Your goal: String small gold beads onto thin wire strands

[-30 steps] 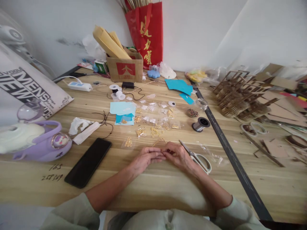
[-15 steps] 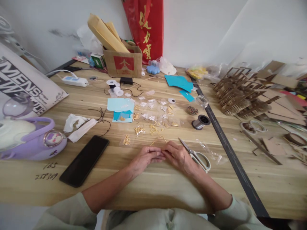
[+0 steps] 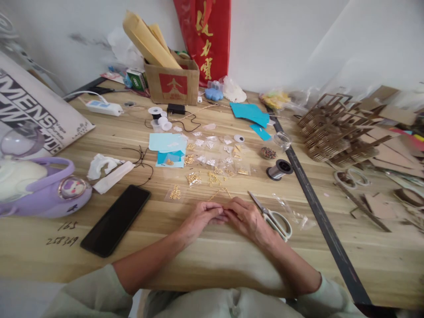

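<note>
My left hand (image 3: 201, 218) and my right hand (image 3: 245, 217) meet low over the table, fingertips pinched together. A thin gold chain (image 3: 217, 194) runs out from behind the fingers of both and lies in a small bend just beyond them. The exact part between the fingertips is hidden. Ahead of the hands sit loose gold findings (image 3: 213, 179) and several small clear bags, among them a bag of gold pieces (image 3: 175, 192). Scissors with pale handles (image 3: 272, 217) lie partly spread beside my right hand.
A black phone (image 3: 115, 221) lies left of my forearm, near a purple water bottle (image 3: 46, 190). To the right stand a spool of wire (image 3: 279, 170) and stacked brown baskets (image 3: 334, 130). A cardboard box (image 3: 171, 84) and blue card sheets (image 3: 250, 114) are at the back.
The camera view has shifted slightly. Both hands stay pinched together in the same place, with the gold chain lying as before.
</note>
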Motion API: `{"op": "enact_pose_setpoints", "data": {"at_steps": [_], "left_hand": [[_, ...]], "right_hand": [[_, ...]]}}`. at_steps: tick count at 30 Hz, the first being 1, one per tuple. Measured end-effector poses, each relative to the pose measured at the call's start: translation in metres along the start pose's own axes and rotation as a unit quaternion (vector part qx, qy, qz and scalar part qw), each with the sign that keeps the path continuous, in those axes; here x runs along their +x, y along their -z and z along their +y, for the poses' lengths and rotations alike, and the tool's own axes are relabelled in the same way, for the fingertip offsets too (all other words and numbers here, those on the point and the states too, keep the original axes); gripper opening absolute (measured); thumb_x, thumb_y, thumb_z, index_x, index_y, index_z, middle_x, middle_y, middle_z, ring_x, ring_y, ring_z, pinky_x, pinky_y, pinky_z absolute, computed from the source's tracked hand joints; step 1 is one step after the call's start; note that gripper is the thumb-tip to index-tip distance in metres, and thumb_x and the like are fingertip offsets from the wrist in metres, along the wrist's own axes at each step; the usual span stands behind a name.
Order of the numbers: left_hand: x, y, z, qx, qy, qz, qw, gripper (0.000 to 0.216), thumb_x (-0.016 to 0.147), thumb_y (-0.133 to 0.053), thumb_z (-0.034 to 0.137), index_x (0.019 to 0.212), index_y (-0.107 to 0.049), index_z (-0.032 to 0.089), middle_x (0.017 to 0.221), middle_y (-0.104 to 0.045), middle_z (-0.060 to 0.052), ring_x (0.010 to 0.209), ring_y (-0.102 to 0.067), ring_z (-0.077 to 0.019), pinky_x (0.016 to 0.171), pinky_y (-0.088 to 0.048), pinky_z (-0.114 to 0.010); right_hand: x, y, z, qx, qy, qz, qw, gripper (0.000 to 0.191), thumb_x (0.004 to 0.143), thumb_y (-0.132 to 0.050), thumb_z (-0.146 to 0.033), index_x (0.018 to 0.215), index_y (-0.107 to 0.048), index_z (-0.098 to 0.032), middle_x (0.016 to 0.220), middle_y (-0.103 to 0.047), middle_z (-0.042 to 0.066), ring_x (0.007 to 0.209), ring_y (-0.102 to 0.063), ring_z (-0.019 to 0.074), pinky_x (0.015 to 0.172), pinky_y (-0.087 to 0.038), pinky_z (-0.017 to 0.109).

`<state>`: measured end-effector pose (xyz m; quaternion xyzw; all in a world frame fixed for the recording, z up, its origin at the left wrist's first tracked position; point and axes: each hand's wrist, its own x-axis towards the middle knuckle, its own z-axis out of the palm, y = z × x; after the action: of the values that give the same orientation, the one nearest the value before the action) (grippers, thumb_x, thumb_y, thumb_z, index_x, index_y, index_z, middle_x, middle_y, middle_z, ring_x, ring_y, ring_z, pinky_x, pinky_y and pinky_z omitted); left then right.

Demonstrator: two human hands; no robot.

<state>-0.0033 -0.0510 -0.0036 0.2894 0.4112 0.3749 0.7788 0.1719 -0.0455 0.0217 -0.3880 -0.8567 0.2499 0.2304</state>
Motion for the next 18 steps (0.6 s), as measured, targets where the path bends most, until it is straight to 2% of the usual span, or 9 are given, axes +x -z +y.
{"op": "enact_pose_setpoints", "data": {"at_steps": [3,7,18], "left_hand": [[-0.0008,-0.0001,0.0004,0.012,-0.006,0.003,1.000,0.035,0.063,-0.080,0.036,0.082,-0.072,0.009,0.081,-0.073,-0.010,0.073,-0.069,-0.0181,0.072,-0.053,-0.028],[-0.0005,0.0008,0.0004,0.018,-0.005,0.002,1.000,0.033,0.064,-0.078,0.036,0.082,-0.072,0.009,0.079,-0.073,-0.010,0.072,-0.069,-0.0180,0.069,-0.053,-0.026],[0.0006,0.0018,-0.0002,0.022,-0.004,-0.001,1.000,0.029,0.065,-0.077,0.033,0.081,-0.072,0.010,0.077,-0.074,-0.009,0.069,-0.070,-0.0162,0.064,-0.052,-0.022]], "right_hand": [[0.0005,-0.0014,0.0017,0.048,-0.009,0.024,0.999,0.016,0.094,-0.047,-0.021,0.095,-0.063,-0.019,0.083,-0.063,0.006,0.073,-0.061,0.0148,0.065,-0.049,0.026],[0.0003,-0.0039,0.0056,0.084,-0.057,0.042,0.994,0.011,0.090,-0.055,-0.023,0.090,-0.065,-0.019,0.078,-0.064,0.004,0.070,-0.061,0.0140,0.059,-0.048,0.024],[0.0000,-0.0054,0.0077,0.140,-0.118,0.035,0.983,0.006,0.086,-0.058,-0.020,0.085,-0.064,-0.019,0.075,-0.064,0.002,0.066,-0.059,0.0123,0.056,-0.045,0.021]]}}
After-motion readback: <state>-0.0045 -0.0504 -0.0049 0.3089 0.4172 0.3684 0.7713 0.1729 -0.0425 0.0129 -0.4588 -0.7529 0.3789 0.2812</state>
